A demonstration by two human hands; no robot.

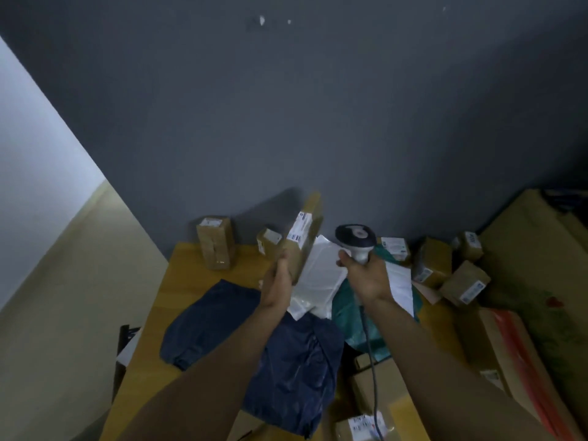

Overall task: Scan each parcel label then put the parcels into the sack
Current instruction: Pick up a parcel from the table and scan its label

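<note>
While left hand (280, 275) tilts parcel (304, 240) upright, right hand (366, 275) raises scanner (355, 237).

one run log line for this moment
step: scan label | left hand: holds brown parcel upright, label facing scanner | right hand: holds barcode scanner | blue sack: on table

Left grip (281, 275) clasped and raised, right grip (366, 273) clenched, forearms extended

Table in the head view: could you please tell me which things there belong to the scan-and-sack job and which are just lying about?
Job:
left hand holding brown parcel
right hand holding scanner
small labelled boxes
dark blue sack

Lying about:
large cardboard carton
box with orange tape
</note>
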